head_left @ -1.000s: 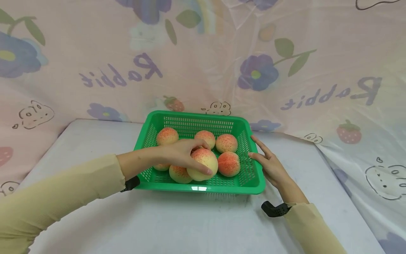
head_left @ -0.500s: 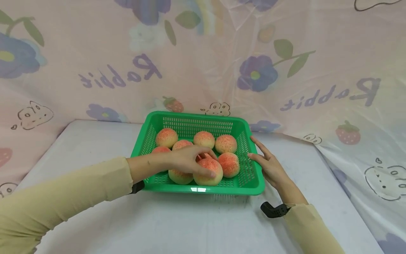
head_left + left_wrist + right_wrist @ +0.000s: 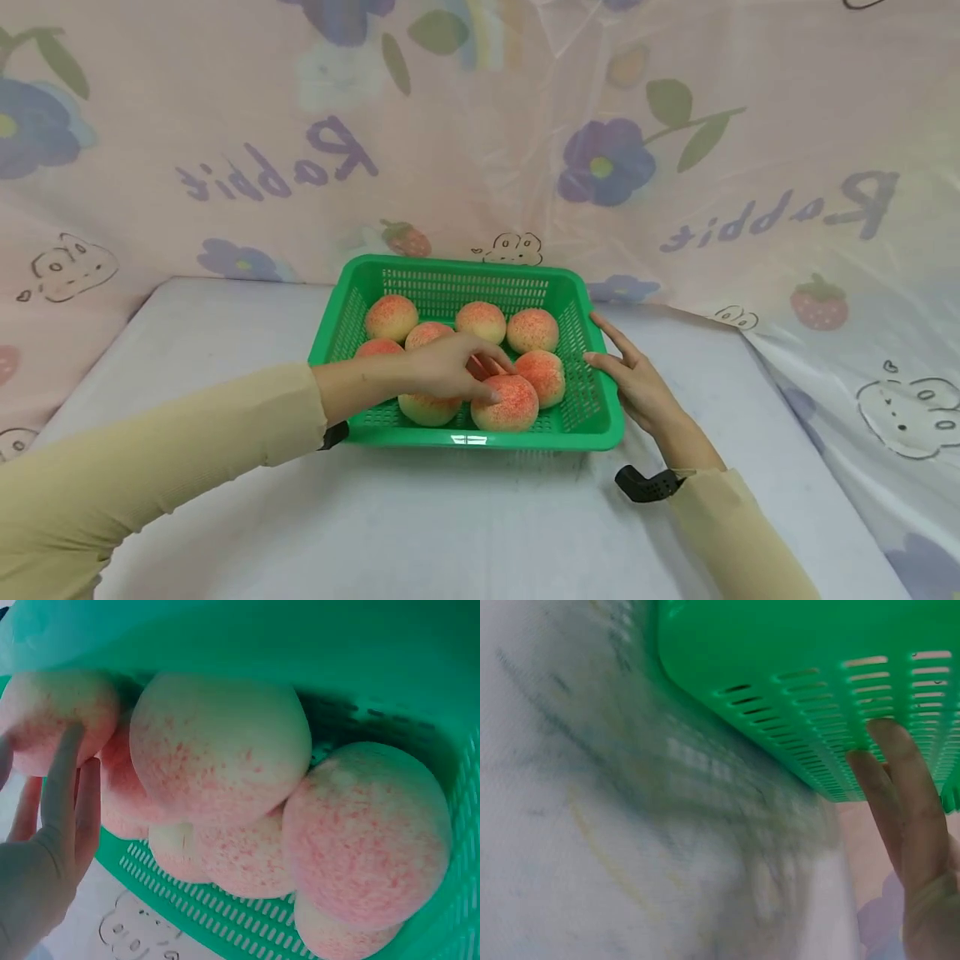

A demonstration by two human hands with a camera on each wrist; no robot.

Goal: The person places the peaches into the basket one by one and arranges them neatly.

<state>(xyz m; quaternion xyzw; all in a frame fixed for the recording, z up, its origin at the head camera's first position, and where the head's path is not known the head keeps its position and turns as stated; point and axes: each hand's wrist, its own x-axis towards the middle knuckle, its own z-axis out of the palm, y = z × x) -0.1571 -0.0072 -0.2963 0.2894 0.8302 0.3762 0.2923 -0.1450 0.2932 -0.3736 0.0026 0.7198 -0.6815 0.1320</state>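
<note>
A peach [image 3: 507, 403] with a red-speckled top lies at the front of a green plastic basket [image 3: 581, 440]. My left hand [image 3: 450, 367] reaches in over the front left of the basket and touches this peach with thumb and fingertips. In the left wrist view its fingers [image 3: 61, 780] look fairly straight against the peach [image 3: 64, 712]. My right hand [image 3: 647, 392] holds the basket's right side, thumb over the rim. Two fingers [image 3: 904, 772] lie against the slotted outer wall in the right wrist view.
Several more peaches, one a back-left peach [image 3: 392, 317] and one a right-hand peach [image 3: 542, 377], fill the basket. Under it is a white tabletop [image 3: 465, 525]. A printed curtain [image 3: 465, 167] hangs close behind the basket.
My left hand has lowered the peach into the basket's front and moved slightly right. The peach has turned, showing more red, and the hold looks looser. My right hand stays at the rim.
</note>
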